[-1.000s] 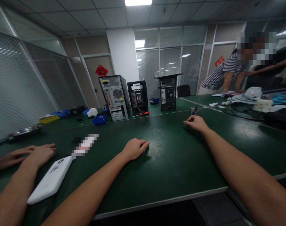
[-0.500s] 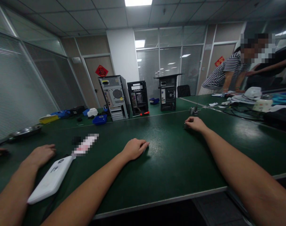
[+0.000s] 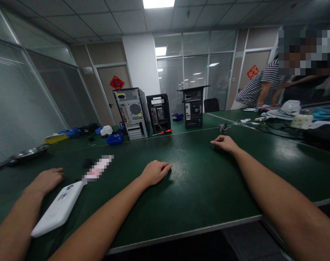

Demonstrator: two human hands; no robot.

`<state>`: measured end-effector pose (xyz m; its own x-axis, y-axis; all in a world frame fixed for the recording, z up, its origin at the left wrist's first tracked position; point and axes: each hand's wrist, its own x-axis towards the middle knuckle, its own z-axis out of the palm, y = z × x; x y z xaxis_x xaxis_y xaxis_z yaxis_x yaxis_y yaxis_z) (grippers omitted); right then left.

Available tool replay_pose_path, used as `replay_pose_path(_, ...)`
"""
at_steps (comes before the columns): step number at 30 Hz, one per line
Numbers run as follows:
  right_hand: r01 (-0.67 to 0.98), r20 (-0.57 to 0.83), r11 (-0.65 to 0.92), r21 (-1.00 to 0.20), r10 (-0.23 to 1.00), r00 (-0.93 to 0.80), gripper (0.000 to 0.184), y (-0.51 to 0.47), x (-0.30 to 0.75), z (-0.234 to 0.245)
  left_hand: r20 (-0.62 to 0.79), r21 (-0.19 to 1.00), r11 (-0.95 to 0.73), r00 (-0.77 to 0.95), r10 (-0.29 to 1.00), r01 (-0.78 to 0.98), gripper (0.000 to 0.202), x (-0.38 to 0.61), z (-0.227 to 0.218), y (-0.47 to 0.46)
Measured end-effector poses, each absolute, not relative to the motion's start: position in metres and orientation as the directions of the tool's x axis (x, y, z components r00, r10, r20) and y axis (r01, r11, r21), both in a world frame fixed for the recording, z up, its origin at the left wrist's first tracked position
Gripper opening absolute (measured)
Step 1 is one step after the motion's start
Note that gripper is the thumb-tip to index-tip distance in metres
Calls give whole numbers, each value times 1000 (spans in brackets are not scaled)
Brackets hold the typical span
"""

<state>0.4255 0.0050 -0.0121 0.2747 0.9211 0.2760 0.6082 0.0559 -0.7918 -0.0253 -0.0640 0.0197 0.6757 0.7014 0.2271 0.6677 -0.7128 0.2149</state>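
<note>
My left hand rests low over the green table, fingers curled and pressed against the thumb. Whatever may be inside those fingers is hidden. Farther forward and to the right, my right hand is closed in a pinch. A small, blurred thing shows under its fingertips, too unclear to name. Just beyond that hand stand small metal parts. Ahead of my left hand lies a screwdriver with a red handle, in front of the computer cases.
Three computer cases, grey, black open-framed and black, stand across the table. Another person's arm lies at left beside a white power bank. A blue bin and cables are farther off. A person in stripes leans over.
My right hand has shifted slightly left; my left hand stays put. A hand at the far left edge is gone from view. The person at the right has moved a little.
</note>
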Motion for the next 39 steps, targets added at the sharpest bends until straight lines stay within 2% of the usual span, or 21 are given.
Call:
replay_pose_path(7, 614, 287, 143, -776, 947, 143, 50, 7, 424, -16, 224, 209, -711, 675, 703, 672, 53, -26, 20, -64)
replay_pose_path(12, 574, 316, 193, -796, 941, 122, 45, 7, 421, -18, 219, 221, -714, 679, 701, 665, 53, -26, 21, -65)
replay_pose_path(16, 612, 376, 256, -748, 924, 72, 41, 2, 401, -9, 216, 230, -713, 679, 701, 663, 53, -27, 22, -65)
replay_pose_path(18, 672, 444, 330, -663, 896, -2, 40, -2, 382, 0, 217, 227, -714, 680, 701, 663, 53, -27, 22, -65)
replay_pose_path(22, 781, 561, 499, -375, 793, -237, 37, -16, 331, 23, 233, 206, -714, 675, 700, 670, 53, -27, 21, -65)
replay_pose_path(25, 746, 576, 639, -186, 686, -444, 36, -28, 291, 33, 239, 204, -705, 664, 708, 679, 51, -27, 21, -64)
replay_pose_path(28, 682, 527, 730, -54, 601, -601, 35, -39, 258, 34, 241, 218, -688, 645, 726, 693, 48, -26, 20, -63)
replay_pose_path(33, 575, 446, 814, 84, 485, -752, 31, -54, 221, 28, 253, 221, -671, 623, 740, 707, 44, -26, 17, -61)
replay_pose_path(39, 523, 457, 841, 140, 414, -788, 31, -63, 204, 25, 255, 195, -661, 614, 747, 724, 39, -26, 19, -62)
